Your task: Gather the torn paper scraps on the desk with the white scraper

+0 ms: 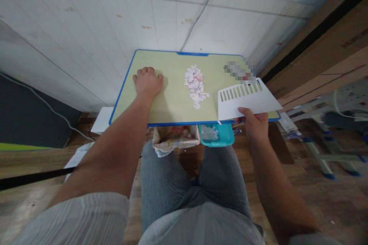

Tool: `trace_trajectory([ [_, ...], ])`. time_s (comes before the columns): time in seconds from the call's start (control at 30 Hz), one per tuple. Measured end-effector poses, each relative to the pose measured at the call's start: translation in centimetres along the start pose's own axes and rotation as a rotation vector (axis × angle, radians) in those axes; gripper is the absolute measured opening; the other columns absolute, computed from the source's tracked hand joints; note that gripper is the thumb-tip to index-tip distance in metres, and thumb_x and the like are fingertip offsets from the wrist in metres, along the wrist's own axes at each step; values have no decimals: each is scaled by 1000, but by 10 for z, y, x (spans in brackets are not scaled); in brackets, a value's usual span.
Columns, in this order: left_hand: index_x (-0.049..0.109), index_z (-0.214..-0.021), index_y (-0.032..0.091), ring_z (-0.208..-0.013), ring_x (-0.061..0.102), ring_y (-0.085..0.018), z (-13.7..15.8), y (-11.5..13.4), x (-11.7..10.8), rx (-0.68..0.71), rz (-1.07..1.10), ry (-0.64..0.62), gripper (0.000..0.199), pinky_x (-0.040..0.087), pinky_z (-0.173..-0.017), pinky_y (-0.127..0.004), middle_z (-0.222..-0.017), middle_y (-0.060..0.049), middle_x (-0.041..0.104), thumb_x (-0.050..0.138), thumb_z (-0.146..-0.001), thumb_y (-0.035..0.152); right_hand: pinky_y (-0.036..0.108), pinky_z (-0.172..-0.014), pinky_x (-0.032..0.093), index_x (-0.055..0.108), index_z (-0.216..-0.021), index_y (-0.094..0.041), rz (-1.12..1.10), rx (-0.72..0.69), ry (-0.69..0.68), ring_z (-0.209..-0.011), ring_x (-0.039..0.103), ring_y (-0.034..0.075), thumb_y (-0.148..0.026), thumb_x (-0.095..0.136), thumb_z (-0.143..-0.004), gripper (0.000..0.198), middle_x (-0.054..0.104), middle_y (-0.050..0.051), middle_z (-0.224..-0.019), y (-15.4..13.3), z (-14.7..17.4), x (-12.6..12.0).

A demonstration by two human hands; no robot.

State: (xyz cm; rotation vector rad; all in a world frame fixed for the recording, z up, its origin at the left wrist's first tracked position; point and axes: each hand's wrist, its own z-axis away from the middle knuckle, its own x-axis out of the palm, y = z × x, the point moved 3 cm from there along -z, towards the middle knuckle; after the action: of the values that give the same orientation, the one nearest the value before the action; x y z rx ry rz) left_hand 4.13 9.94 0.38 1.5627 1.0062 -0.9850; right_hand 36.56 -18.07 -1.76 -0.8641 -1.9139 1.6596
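Pale panelled wall along the far side, a cable running down it to the table. Brown boards crowd the right. Far right on the tabletop: a pixelated object, identity not readable, just beyond the slotted white sheet. Below the near edge, a lined bin and, right of it, a turquoise bin with pale bits inside; the person's legs sit close under both.

Tabletop pale green, blue-rimmed. Paper scraps lie heaped near its middle, trailing toward the near side. Green surface shows between heap and left hand, and a narrower strip between heap and sheet. The sheet overhangs the right rim.

Left hand rests palm down on the left part, fingers pointing far, thumb out to the right; nothing visible in it, underside hidden. Right hand, at the near right edge, pinches the sheet's near side, thumb on top, fingers mostly hidden beneath; slots face far.
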Motion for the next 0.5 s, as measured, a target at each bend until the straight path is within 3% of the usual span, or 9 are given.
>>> trace_trajectory([
  [0.1, 63, -173, 14, -166, 47, -50, 0, 1, 0, 9, -7, -3, 73, 37, -138, -66, -176, -28, 60, 41, -114, 51, 34, -39, 48, 67, -67, -26, -13, 25, 6, -47, 58, 20, -39, 88, -74, 26, 66, 1, -58, 0, -1, -1],
  [0.23, 61, -175, 16, -166, 48, -50, 1, 1, -1, 7, -20, -6, 73, 38, -138, -66, -176, -27, 60, 42, -115, 53, 35, -42, 53, 73, -80, -25, -43, -2, 42, -48, 62, 21, -42, 91, -73, 26, 72, 2, -63, -5, -2, 10],
  [0.5, 64, -171, 15, -166, 49, -49, 2, 2, -4, 2, -13, -10, 71, 38, -138, -65, -176, -26, 61, 41, -114, 50, 34, -52, 59, 73, -78, -24, 28, -87, -93, -50, 67, 20, -60, 91, -84, 41, 78, 6, -65, -6, -3, 50],
])
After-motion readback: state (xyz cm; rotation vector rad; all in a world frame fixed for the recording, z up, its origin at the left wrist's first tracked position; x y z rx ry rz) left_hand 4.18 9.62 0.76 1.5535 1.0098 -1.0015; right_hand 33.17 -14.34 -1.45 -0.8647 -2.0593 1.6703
